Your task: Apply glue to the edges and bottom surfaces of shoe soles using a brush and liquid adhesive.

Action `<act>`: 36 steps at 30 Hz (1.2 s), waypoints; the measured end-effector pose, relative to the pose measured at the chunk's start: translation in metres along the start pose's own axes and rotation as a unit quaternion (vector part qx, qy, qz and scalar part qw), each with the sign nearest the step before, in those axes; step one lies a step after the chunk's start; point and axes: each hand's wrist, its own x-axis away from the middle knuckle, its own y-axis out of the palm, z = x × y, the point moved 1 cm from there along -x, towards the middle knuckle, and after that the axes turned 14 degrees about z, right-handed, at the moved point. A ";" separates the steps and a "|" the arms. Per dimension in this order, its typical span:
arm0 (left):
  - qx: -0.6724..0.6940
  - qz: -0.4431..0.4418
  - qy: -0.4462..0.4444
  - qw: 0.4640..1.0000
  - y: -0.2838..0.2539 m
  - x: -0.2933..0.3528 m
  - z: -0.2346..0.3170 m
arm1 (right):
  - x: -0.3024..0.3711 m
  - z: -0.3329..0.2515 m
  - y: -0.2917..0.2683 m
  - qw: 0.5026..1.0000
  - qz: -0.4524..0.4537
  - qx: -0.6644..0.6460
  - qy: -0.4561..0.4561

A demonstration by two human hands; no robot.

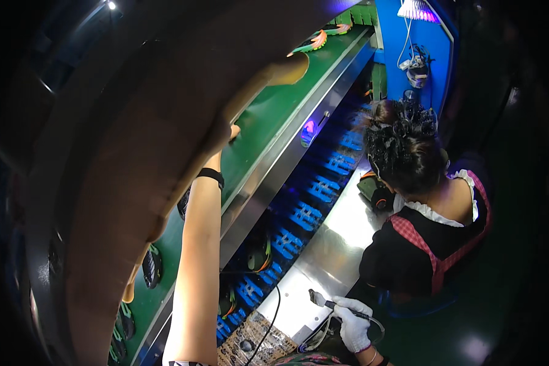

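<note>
1. A big brown blurry shape (pixel 122 183) is closest to the eye. It covers the whole left side of the green belt (pixel 274 110), so that part can't be seen. That is the main worry, I think: a hand working where it can't be watched may bump or knock something.
2. The green belt is long and has dark shoes (pixel 152 265) on it. If the belt is running, a shoe could slide away or nip a finger.
3. Another person (pixel 427 232) in a black top bends over the silver table (pixel 329 244), on the right of the belt. They are close, so elbows could bump.
4. The left hand (pixel 232 131) reaches far up onto the belt. It is well apart from the other hand and mostly hidden by the brown shape, so I cannot tell if it is open or closed. One dark shoe (pixel 183 204) lies on the belt just beside this arm.
5. The right hand (pixel 352 324), in a white glove, is closed tight around a thin tool (pixel 323 302), low down on the right of the belt, over the table's near end. Nobody's eyes seem to be on it — its tip could poke something.
6. The tool's cord (pixel 378 323) loops by the glove and could snag.
</note>
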 end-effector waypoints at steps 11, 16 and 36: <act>0.383 -0.036 -0.211 0.899 -0.030 0.054 0.027 | 0.004 -0.007 0.011 0.999 -0.026 0.009 -0.025; 0.355 -0.127 -0.040 0.925 -0.074 0.118 0.072 | 0.004 -0.012 -0.003 0.997 -0.038 0.016 -0.065; 0.585 0.194 -0.307 0.726 -0.068 0.232 0.110 | 0.037 -0.014 -0.013 0.995 -0.075 0.007 -0.060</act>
